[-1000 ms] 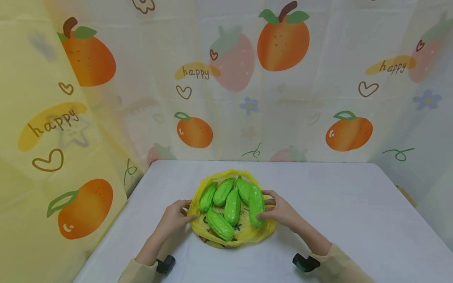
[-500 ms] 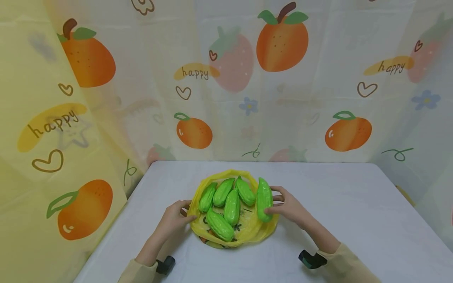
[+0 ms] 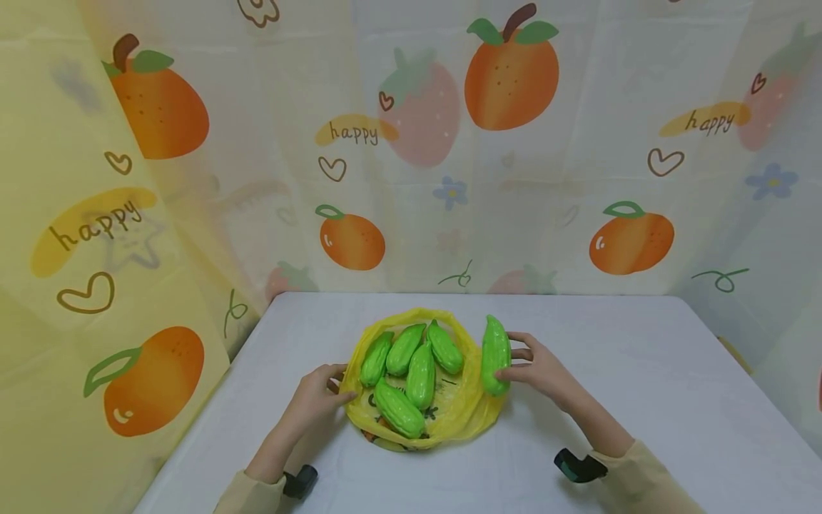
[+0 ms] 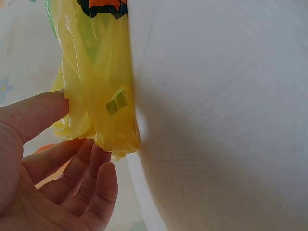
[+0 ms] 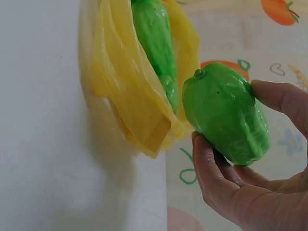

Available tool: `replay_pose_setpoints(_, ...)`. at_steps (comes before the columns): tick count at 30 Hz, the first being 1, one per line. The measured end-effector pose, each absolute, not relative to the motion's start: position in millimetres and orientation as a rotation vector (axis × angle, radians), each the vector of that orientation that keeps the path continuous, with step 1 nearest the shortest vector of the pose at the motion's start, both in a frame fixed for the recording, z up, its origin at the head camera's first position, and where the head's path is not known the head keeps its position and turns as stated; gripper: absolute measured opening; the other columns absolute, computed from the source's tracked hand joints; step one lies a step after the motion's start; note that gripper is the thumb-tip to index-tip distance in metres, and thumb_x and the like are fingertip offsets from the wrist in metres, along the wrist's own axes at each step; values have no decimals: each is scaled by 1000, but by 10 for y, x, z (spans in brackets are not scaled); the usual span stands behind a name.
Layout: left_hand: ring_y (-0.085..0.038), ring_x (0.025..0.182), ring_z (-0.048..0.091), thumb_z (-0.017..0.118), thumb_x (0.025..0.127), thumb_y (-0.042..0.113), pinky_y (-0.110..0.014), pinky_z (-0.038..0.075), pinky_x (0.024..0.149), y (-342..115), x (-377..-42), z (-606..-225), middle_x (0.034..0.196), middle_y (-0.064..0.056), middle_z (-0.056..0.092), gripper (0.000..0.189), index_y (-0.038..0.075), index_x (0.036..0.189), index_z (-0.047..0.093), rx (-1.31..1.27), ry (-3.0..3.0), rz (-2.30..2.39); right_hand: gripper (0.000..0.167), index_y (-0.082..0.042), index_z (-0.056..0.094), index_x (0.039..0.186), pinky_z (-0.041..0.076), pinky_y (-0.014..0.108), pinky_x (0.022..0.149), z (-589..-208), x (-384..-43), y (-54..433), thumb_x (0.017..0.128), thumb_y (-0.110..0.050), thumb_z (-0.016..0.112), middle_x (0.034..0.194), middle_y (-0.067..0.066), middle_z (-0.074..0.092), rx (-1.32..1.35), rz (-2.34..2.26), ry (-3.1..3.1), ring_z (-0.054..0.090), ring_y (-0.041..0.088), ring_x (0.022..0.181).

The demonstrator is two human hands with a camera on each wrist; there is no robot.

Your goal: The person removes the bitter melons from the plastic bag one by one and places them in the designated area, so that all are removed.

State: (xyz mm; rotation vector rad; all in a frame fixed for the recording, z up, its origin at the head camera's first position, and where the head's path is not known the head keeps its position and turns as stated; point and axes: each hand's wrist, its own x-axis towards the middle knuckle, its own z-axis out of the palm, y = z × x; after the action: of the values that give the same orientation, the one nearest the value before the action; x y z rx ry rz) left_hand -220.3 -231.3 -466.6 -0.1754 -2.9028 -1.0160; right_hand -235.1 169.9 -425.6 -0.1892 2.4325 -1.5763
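Note:
A yellow plastic bag [image 3: 474,422], its mouth spread wide, lies on the white table with several glossy green gourds [image 3: 421,375] inside. My left hand [image 3: 313,394] pinches the bag's left rim; in the left wrist view the thumb lies against the yellow plastic [image 4: 96,91] and the fingers are at its lower edge. Over the bag's right rim, my right hand [image 3: 542,368] holds one green gourd [image 3: 496,355] upright between thumb and fingers. The right wrist view shows this gourd's rounded end [image 5: 224,110] apart from the bag [image 5: 127,91].
The white table [image 3: 610,371] extends to both sides of the bag. Behind and at the left hangs a curtain [image 3: 539,164] printed with fruit and hearts. Each wrist carries a small black camera [image 3: 580,466].
My right hand has lifted one gourd from the right side of the bag and carried it rightward to the rim. The left hand and the other gourds have stayed in place.

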Motion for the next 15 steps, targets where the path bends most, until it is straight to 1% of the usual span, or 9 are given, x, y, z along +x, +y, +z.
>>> replay_pose_setpoints(8, -16, 81, 59, 79, 77, 22, -30, 48, 67, -2318, -2203, -4677, 99, -4, 65, 50, 8, 122, 63, -172, -2906, -1016, 86, -11, 28, 146, 47, 49, 94, -4258, -2384, 1832, 78, -33, 77, 136, 23, 48, -134, -1538, 2463, 51, 34, 121)
replay_pose_setpoints(15, -15, 81, 59, 79, 76, 20, -30, 48, 68, -2311, -2201, -4671, 98, -3, 65, 51, 8, 123, 63, -165, -2899, -1019, 88, -10, 26, 147, 46, 49, 94, -4294, -2415, 1936, 79, -34, 76, 137, 25, 47, -116, -1520, 2467, 51, 35, 121)
